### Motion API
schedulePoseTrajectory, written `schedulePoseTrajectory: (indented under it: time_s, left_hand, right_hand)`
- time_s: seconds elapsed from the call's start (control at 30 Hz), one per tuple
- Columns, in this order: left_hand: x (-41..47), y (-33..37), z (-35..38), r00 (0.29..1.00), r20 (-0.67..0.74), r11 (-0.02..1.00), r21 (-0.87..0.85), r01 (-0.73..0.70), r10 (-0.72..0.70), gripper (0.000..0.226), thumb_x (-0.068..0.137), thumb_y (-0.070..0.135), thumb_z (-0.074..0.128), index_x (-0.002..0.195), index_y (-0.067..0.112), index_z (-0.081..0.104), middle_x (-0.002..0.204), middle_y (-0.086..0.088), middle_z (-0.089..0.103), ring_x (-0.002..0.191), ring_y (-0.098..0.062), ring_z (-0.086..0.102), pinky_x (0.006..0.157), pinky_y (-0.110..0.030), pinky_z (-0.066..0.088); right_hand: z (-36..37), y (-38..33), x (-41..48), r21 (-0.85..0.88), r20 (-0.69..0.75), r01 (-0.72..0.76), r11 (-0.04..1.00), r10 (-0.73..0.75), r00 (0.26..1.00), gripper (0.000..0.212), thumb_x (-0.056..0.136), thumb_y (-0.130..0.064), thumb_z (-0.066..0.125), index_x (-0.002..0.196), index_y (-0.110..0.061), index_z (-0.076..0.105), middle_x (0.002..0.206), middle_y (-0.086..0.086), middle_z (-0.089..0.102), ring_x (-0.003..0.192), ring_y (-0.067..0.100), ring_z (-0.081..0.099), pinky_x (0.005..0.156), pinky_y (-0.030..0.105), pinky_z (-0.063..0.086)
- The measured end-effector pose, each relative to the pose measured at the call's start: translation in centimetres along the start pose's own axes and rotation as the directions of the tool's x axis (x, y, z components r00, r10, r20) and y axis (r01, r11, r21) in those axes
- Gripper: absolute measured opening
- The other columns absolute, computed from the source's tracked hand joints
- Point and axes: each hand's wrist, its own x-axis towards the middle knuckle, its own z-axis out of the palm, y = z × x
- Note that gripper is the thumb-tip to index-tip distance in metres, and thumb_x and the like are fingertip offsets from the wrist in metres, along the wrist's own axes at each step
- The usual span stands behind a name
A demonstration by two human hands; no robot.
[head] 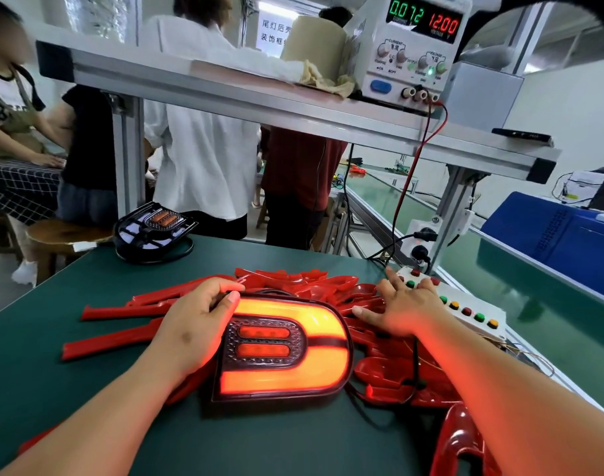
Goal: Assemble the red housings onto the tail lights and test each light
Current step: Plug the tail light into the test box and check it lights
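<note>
One tail light (286,352) lies face up on the desk (286,441) and is lit: the outer U-band glows orange-red, the two inner bars red. It is gripped at its upper left corner by the left hand (197,324), thumb on the lens and fingers curled over the far edge. The right hand (407,307) is laid flat on the switch box (479,317) beside the light, fingers spread and straight; nothing is grasped. The power supply (417,46) on the shelf above reads 0.072 and 12.00. Judged stage: this unit is under test. A dark red rim is seen round it, but whether a housing is fully seated cannot be told. A second tail light (152,231), unlit, is set at the far left of the desk; its status is unclear. Many loose red housings (293,278) are heaped behind and right of the lit unit, so most of the batch is judged outstanding.
</note>
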Motion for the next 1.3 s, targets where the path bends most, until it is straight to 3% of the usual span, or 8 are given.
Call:
schedulePoseTrajectory:
  time_s: [0.37,0.43,0.57,0.7,0.8,0.97,1.17,1.3]
  left_hand:
    - [0.1,0.2,0.0,1.0,-0.001,1.0,0.005,0.0,0.0,0.017,0.101,0.026,0.049,0.106,0.031,0.065,0.095,0.011,0.07,0.094,-0.007,0.063,0.073,-0.023,0.042]
    - [0.0,0.3,0.0,1.0,0.002,1.0,0.005,0.003,-0.003,0.018,0.101,0.025,0.048,0.106,0.03,0.065,0.096,0.011,0.07,0.094,-0.008,0.063,0.075,-0.024,0.044]
    - [-0.1,0.3,0.2,1.0,-0.002,0.999,-0.048,0.009,-0.009,0.018,0.101,0.021,0.049,0.104,0.028,0.065,0.1,0.011,0.069,0.099,-0.007,0.061,0.082,-0.026,0.044]
    - [-0.2,0.5,0.4,0.999,-0.015,0.994,-0.108,0.031,-0.033,0.02,0.101,0.02,0.049,0.103,0.029,0.066,0.101,0.011,0.068,0.098,-0.004,0.061,0.08,-0.022,0.044]
    - [-0.2,0.6,0.3,0.998,-0.001,0.985,-0.163,0.056,-0.057,0.022,0.101,0.019,0.049,0.1,0.03,0.067,0.102,0.008,0.069,0.099,-0.008,0.062,0.086,-0.029,0.047]
    - [-0.2,0.7,0.1,0.999,0.006,0.989,-0.141,0.051,-0.051,0.023,0.101,0.019,0.048,0.096,0.032,0.067,0.099,0.009,0.068,0.097,-0.008,0.061,0.079,-0.026,0.045]
    - [-0.1,0.6,0.1,1.0,-0.006,1.0,-0.02,0.008,-0.008,0.02,0.1,0.022,0.049,0.096,0.034,0.064,0.099,0.02,0.063,0.095,0.005,0.054,0.075,-0.016,0.038]
    - [-0.1,0.5,0.0,1.0,-0.014,1.0,0.016,0.001,0.0,0.021,0.101,0.024,0.049,0.094,0.038,0.063,0.095,0.02,0.063,0.09,0.006,0.055,0.069,-0.01,0.035]
  right_hand:
    - [-0.6,1.1,-0.4,0.12,-0.017,-0.005,0.993,0.007,1.0,0.13,0.045,-0.096,-0.021,0.137,-0.029,0.041,0.158,-0.003,0.019,0.139,0.019,0.037,0.11,0.05,0.019]
    - [-0.9,1.6,-0.8,0.18,0.002,0.004,0.984,-0.005,1.0,0.114,0.055,-0.094,-0.012,0.131,-0.031,0.045,0.149,-0.004,0.031,0.134,0.021,0.042,0.111,0.052,0.017]
    - [-1.0,3.0,-2.4,0.464,-0.083,0.0,0.886,0.044,0.996,0.048,0.082,-0.081,0.029,0.102,-0.039,0.04,0.144,0.0,0.044,0.124,0.021,0.049,0.108,0.045,0.019]
    - [-2.5,2.9,-7.4,0.62,-0.161,0.146,0.771,-0.057,0.985,0.029,0.086,-0.065,0.049,0.09,-0.036,0.054,0.095,-0.009,0.065,0.087,0.015,0.061,0.086,0.037,0.047]
    - [-2.7,1.3,-11.7,0.589,-0.138,0.287,0.756,-0.257,0.957,0.03,0.083,-0.064,0.056,0.086,-0.034,0.061,0.089,-0.014,0.064,0.086,0.004,0.061,0.084,0.034,0.051]
    - [-1.0,-1.2,-14.8,0.373,-0.072,0.399,0.837,-0.403,0.912,0.042,0.064,-0.076,0.05,0.089,-0.042,0.05,0.105,-0.019,0.047,0.108,0.003,0.041,0.098,0.035,0.026]
    - [-0.8,2.1,-13.5,0.792,-0.243,0.313,0.524,-0.199,0.949,0.009,0.089,-0.035,0.067,0.08,-0.032,0.068,0.094,-0.009,0.065,0.092,0.002,0.06,0.084,0.017,0.042]
    - [-0.1,4.9,-9.0,0.46,-0.313,0.049,0.886,0.111,0.943,0.016,0.091,-0.016,0.057,0.081,-0.021,0.068,0.084,-0.004,0.056,0.087,0.018,0.06,0.07,0.025,0.04]
